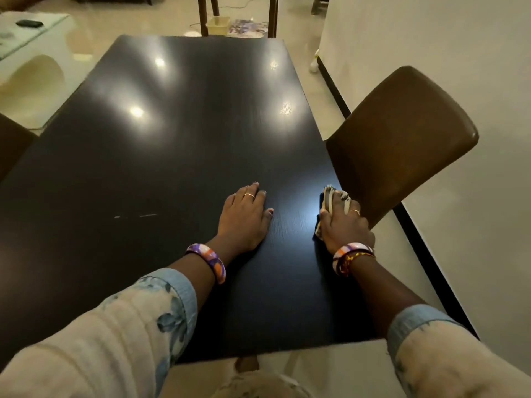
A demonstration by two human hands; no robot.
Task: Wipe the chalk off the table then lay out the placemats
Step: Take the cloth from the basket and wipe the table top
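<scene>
A dark glossy table fills the view. Two short white chalk dashes show on its near left part. My left hand lies flat on the tabletop, fingers straight. My right hand presses a crumpled pale cloth against the table at its right edge; the cloth sticks out past my fingertips. No placemats are in view.
A brown chair back stands tight against the table's right edge, just beyond my right hand. Another chair is at the far end, a third chair at the left. A white low table stands far left. A wall runs along the right.
</scene>
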